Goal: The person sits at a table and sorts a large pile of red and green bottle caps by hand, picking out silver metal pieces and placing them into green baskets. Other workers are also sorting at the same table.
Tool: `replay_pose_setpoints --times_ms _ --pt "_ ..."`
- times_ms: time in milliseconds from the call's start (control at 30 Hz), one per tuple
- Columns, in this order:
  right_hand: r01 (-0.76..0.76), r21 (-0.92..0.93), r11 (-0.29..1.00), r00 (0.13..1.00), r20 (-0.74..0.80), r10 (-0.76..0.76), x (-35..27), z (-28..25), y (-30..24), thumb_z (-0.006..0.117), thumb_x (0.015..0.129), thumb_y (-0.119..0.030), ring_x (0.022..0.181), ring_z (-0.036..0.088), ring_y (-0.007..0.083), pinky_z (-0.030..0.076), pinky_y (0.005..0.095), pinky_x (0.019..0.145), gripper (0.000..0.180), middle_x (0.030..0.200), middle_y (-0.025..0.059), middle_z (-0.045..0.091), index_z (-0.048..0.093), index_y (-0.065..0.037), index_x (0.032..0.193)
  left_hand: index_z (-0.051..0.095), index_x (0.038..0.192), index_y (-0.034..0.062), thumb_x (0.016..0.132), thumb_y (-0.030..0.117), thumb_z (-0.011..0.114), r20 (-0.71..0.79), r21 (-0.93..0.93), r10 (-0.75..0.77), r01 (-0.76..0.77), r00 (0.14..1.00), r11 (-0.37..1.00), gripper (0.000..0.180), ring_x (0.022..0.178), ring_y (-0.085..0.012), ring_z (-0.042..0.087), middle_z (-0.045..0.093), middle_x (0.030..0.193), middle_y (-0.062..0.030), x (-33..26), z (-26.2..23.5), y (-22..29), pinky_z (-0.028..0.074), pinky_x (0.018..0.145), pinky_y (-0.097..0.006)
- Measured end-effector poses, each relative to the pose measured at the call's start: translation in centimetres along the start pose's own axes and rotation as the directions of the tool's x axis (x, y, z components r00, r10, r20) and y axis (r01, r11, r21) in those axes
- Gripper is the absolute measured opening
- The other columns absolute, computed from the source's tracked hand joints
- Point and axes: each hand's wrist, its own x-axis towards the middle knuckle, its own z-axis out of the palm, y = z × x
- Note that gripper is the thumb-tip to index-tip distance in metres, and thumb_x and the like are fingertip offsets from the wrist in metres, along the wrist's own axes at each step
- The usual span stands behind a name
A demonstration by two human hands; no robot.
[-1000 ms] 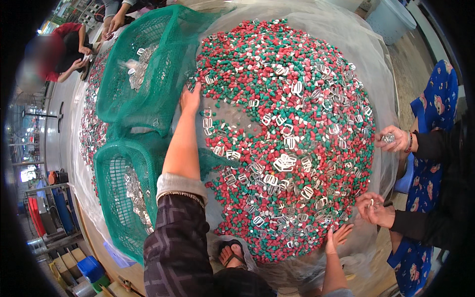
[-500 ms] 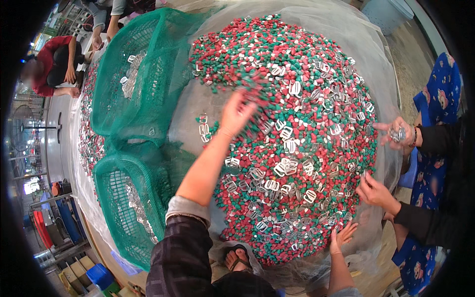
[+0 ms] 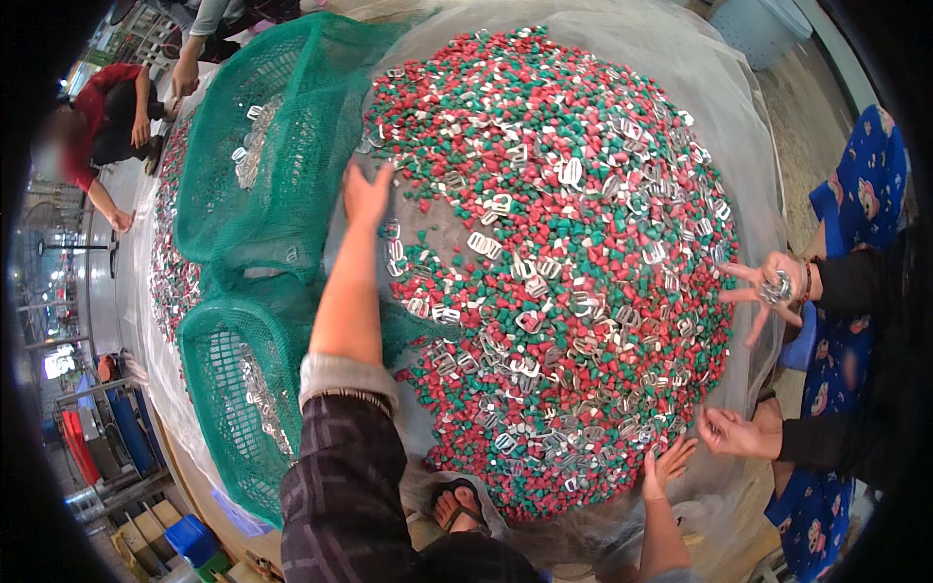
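A broad pile of small red, green and white pebble-like pieces [image 3: 583, 233], mixed with silvery metal strap buckles [image 3: 569, 172], lies on a pale translucent sheet. My left hand [image 3: 366, 197] is at the pile's upper left edge, beside a green mesh basket; its thumb and fingers are apart, and no held thing shows. At the lower right edge of the pile rests my right hand [image 3: 665, 469], its fingers stretched out. A few buckles [image 3: 396, 253] lie on the sheet just right of my left forearm.
Two green baskets under netting, one far [image 3: 190, 194] and one near [image 3: 191, 369], hold buckles. At the right, a co-worker's hand [image 3: 775, 291] holds buckles; their other hand [image 3: 734, 432] is near the pile. More people work at the upper left. My sandalled foot [image 3: 459, 507] is at the pile's near edge.
My left hand has moved left from the middle of the pile to its left edge, leaving pieces spread differently. My right hand has barely moved. The co-worker's upper hand has spread its fingers.
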Motion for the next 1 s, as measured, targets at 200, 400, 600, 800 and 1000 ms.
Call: replay_pose_setpoints --times_ms 200,400,600,800,1000 --pt "-0.017 -0.015 1.0 1.0 0.004 0.018 -0.1 -0.3 -0.3 0.048 0.073 -0.062 0.134 -0.017 0.034 -0.008 0.0621 0.099 0.098 0.146 0.0153 -0.015 0.001 -0.01 0.142 0.034 0.132 0.0026 0.076 0.046 0.061 0.233 -0.428 0.032 0.073 0.972 0.901 0.076 0.126 -0.0334 0.033 0.04 0.133 -0.0192 1.2 2.9 6.7 0.023 0.104 -0.041" --pt "-0.009 -0.022 1.0 1.0 -0.024 0.008 -0.2 -0.5 -0.2 0.047 0.073 -0.062 0.134 -0.017 0.0323 -0.007 0.0625 0.099 0.097 0.147 0.013 -0.015 0.002 -0.012 0.142 0.038 0.13 0.009 0.078 0.032 0.062 0.197 -0.373 0.322 -0.233 0.926 0.898 0.061 0.121 -0.0348 0.037 0.045 0.126 -0.0172 -8.8 3.4 13.4 0.024 0.104 -0.044" --pt "-0.031 -0.049 0.998 0.999 -0.04 0.029 0.3 0.4 0.6 0.045 0.072 -0.069 0.135 -0.016 0.032 -0.006 0.0628 0.099 0.099 0.147 0.012 -0.016 0.002 -0.014 0.142 0.053 0.117 0.0102 0.079 0.021 0.062 0.421 -0.651 0.582 -0.215 0.696 0.728 0.041 0.116 -0.0287 0.046 0.05 0.122 -0.0132 -15.4 -6.1 15.1 0.034 0.099 -0.04" --pt "-0.004 -0.012 1.0 1.0 -0.019 0.004 0.0 0.1 0.1 0.045 0.075 -0.066 0.134 -0.017 0.0324 -0.006 0.0616 0.1 0.096 0.147 0.0118 -0.017 -0.001 -0.014 0.142 0.065 0.086 0.0028 0.073 0.009 0.055 -0.043 0.241 0.071 -0.059 0.997 0.969 0.017 0.081 -0.0317 0.061 0.063 0.085 -0.0169 -8.8 -10.4 -3.0 0.048 0.075 -0.037" --pt "-0.035 -0.044 0.998 0.999 0.019 0.035 0.0 -0.6 -0.3 0.05 0.074 -0.062 0.134 -0.018 0.0331 -0.005 0.0624 0.1 0.098 0.146 0.0151 -0.016 0.001 -0.011 0.142 0.065 0.083 -0.0033 0.075 0.017 0.048 0.183 0.756 -0.18 -0.022 0.967 0.654 0.028 0.087 -0.0397 0.06 0.064 0.091 -0.0194 -5.2 -9.7 -11.0 0.044 0.084 -0.046"
